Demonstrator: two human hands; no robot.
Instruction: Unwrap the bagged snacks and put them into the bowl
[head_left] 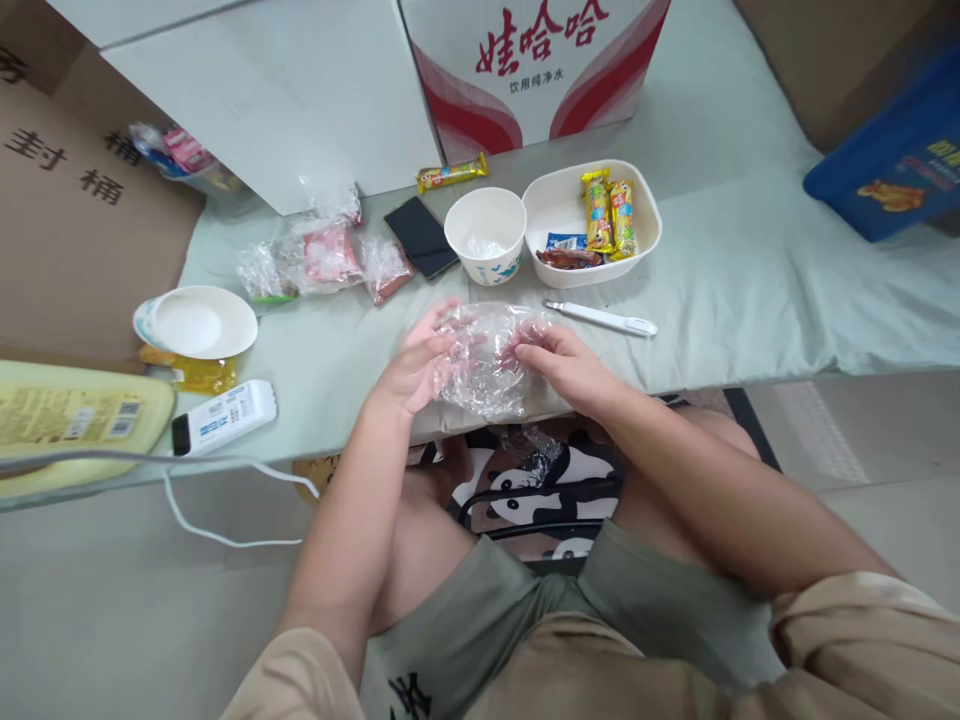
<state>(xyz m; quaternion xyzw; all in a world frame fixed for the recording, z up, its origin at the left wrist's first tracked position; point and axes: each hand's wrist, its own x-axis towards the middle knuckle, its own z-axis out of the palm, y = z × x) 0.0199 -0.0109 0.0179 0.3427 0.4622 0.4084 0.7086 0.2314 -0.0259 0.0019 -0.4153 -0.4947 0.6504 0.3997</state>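
A crinkled sheet of clear plastic film (487, 365) is stretched between my two hands at the table's front edge. My left hand (420, 365) grips its left side, thumb and fingers curled around it. On the other side, the fingers of my right hand (559, 360) pinch the film. Just beyond it stands a white paper cup (486, 235) with some clear plastic inside. Touching the cup is a white oval bowl (547, 190) holding yellow-wrapped snack bars (609, 215) and other small packets. A white utility knife (604, 318) lies near my right hand.
Behind are a white and red carton (540, 100), a phone (421, 236), another yellow snack bar (452, 173) and several clear-wrapped packets (330, 255). To the left lie a paper bowl (196, 322), a white device (229, 415), a yellow bottle (82, 415) and a cable (232, 543).
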